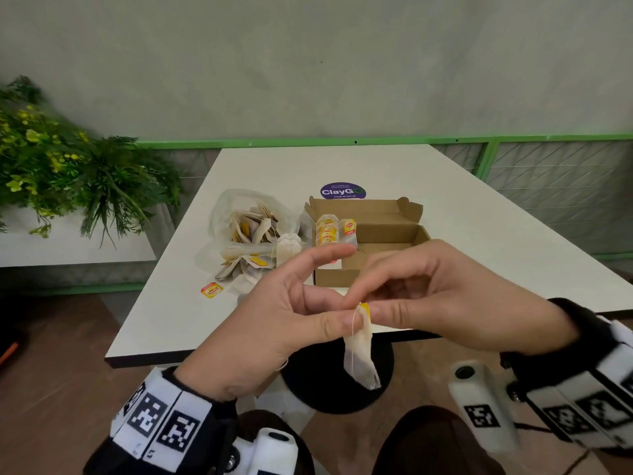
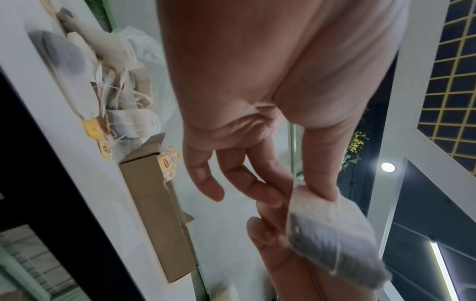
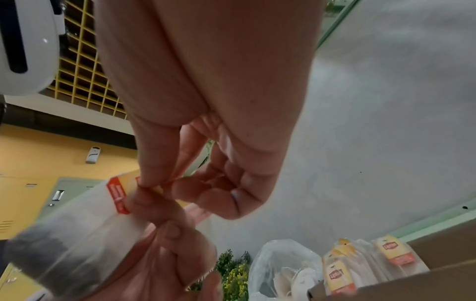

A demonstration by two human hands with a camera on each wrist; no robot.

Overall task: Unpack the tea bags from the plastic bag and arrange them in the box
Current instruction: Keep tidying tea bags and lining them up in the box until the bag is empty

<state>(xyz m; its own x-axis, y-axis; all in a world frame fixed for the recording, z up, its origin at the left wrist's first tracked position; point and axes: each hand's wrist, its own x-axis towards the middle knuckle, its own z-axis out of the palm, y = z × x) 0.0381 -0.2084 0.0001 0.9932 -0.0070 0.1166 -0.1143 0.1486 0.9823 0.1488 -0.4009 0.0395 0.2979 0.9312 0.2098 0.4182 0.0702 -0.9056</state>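
Note:
One tea bag [image 1: 360,354] hangs in front of the table's near edge, pinched at its top by both hands. My left hand [image 1: 291,310] holds it between thumb and fingers, index finger stretched out. My right hand [image 1: 421,289] pinches its yellow tag [image 1: 365,308] with thumb and forefinger. The same tea bag [image 2: 332,240] shows under my left thumb, and its red-edged tag [image 3: 119,195] shows in the right wrist view. The open cardboard box [image 1: 370,248] holds several upright tea bags [image 1: 334,229] at its left end. The clear plastic bag [image 1: 250,228] with several loose tea bags lies left of the box.
A loose yellow tag [image 1: 211,290] lies on the white table [image 1: 479,207] near the plastic bag. A purple round sticker [image 1: 343,191] sits behind the box. Green plants [image 1: 61,159] stand at the left. A black stool [image 1: 337,378] is below the table edge.

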